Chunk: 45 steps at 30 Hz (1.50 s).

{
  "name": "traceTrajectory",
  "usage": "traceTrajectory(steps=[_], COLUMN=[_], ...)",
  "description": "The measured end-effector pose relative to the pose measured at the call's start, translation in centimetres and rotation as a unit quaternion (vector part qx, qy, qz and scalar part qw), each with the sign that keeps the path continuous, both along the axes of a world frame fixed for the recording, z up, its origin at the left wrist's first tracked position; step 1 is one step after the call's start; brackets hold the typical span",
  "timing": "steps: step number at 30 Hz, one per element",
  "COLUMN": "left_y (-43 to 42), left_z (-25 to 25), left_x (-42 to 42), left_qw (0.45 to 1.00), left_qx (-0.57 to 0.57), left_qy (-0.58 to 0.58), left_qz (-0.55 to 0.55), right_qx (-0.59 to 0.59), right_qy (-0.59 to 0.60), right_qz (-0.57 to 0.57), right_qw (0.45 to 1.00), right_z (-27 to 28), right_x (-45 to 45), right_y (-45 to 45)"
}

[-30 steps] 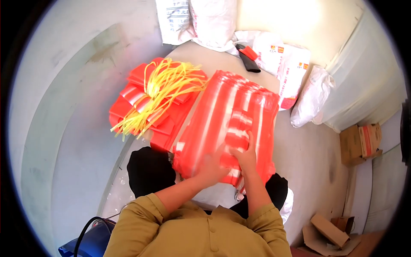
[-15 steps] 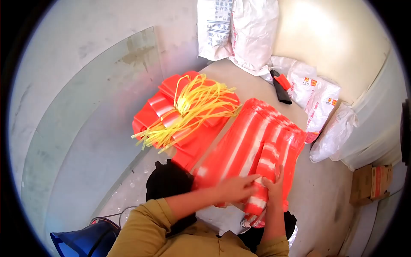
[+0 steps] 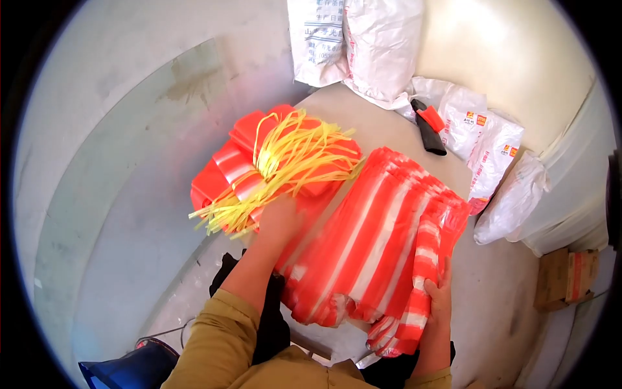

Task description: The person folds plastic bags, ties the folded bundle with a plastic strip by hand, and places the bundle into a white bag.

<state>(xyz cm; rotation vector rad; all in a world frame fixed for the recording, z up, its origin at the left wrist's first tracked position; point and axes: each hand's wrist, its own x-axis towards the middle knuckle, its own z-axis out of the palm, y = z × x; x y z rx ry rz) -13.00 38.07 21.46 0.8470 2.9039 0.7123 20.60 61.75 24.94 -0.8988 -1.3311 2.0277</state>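
A stack of red-and-white striped plastic bags (image 3: 363,240) lies in front of me. Along its right side is a narrow folded striped bag (image 3: 426,259). My right hand (image 3: 439,295) is closed around the lower right edge of this folded bag, its thumb on top. My left hand (image 3: 282,217) is over on the left, at the lower edge of a bunch of yellow plastic strips (image 3: 285,162). Its fingers are blurred and partly hidden, so whether it grips a strip does not show. Under the strips sits a pile of folded red plastic bags (image 3: 217,178).
White printed sacks (image 3: 382,52) stand at the back, with more white sacks (image 3: 495,155) at the right. A black object with a red band (image 3: 429,128) lies near them. A cardboard box (image 3: 554,279) is at far right, a blue bag (image 3: 129,366) at lower left.
My left hand has left the folded bag and moved up and left to the yellow strips. My right hand and the folded bag have shifted slightly right.
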Motion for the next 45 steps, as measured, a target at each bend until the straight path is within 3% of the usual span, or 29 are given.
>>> traceTrajectory(steps=[4, 5, 7, 10, 13, 17, 20, 24, 30, 31, 34, 37, 40, 45], left_y=[1.2, 1.6, 2.4, 4.7, 7.7, 10.6, 11.2, 10.7, 10.1, 10.2, 10.1, 10.3, 10.7, 11.5], left_z=[3.2, 3.4, 2.9, 2.0, 2.7, 3.6, 3.7, 2.8, 1.7, 1.9, 2.4, 1.5, 1.3, 1.1], left_x=[0.9, 1.6, 3.6, 7.9, 13.6, 16.5, 16.7, 16.2, 15.7, 15.7, 16.0, 16.1, 16.4, 16.7], left_qw=[0.982, 0.938, 0.773, 0.659, 0.575, 0.474, 0.571, 0.573, 0.566, 0.573, 0.588, 0.605, 0.634, 0.671], left_qx=[0.101, 0.192, 0.344, 0.349, 0.296, 0.355, 0.314, 0.336, 0.375, 0.372, 0.380, 0.393, 0.388, 0.395], left_qy=[-0.151, -0.280, -0.527, -0.642, -0.751, -0.797, -0.757, -0.746, -0.734, -0.731, -0.714, -0.692, -0.668, -0.624], left_qz=[-0.059, -0.068, -0.080, -0.178, -0.133, -0.122, -0.054, -0.045, -0.017, -0.006, -0.023, -0.033, -0.043, -0.060], right_qx=[-0.023, -0.035, -0.062, -0.085, -0.095, 0.012, 0.071, 0.050, 0.106, 0.284, 0.270, 0.364, 0.418, 0.382], right_qy=[0.031, 0.042, 0.051, 0.072, 0.069, 0.023, 0.007, 0.024, -0.114, -0.119, -0.254, -0.287, -0.375, -0.393], right_qz=[-0.012, -0.016, -0.022, -0.018, -0.018, -0.002, 0.026, 0.061, 0.187, 0.124, 0.165, 0.124, 0.168, 0.180], right_qw=[0.999, 0.998, 0.997, 0.994, 0.993, 1.000, 0.997, 0.997, 0.970, 0.943, 0.914, 0.877, 0.810, 0.817], right_z=[-1.3, -1.5, -1.0, -0.2, 0.0, 0.2, -2.4, -2.8, -0.5, -4.1, 1.2, 1.5, 2.4, 2.8], right_x=[-0.4, -0.6, -1.0, -1.6, -2.0, -2.7, -2.2, -1.8, -0.5, -0.1, 1.0, 2.0, 2.2, 2.4], right_y=[0.3, 0.0, -0.6, -1.1, -1.7, -3.4, -2.4, -1.8, -1.8, -1.6, -0.2, 0.9, 1.5, 1.9])
